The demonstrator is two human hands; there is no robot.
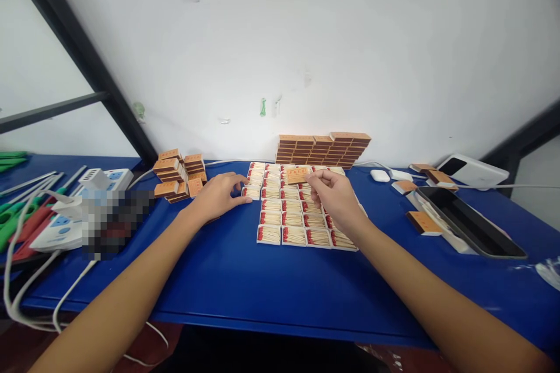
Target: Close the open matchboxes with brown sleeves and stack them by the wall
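Right grip (336, 195) pinches matchbox (297, 175); left (219, 192) apparently touches tray (251, 193).

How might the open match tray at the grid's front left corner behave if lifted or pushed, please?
The tray is probably light, given its thin walls. Its matches would likely spill if tipped, since the top is open. Pushed right, it might nudge the adjacent tray.

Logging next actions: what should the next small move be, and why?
Probably bring the orange matchbox in the right hand toward the match tray beside the left hand's fingertips: that tray lies uncovered within easy reach. Whether the matchbox is empty, I can't tell.
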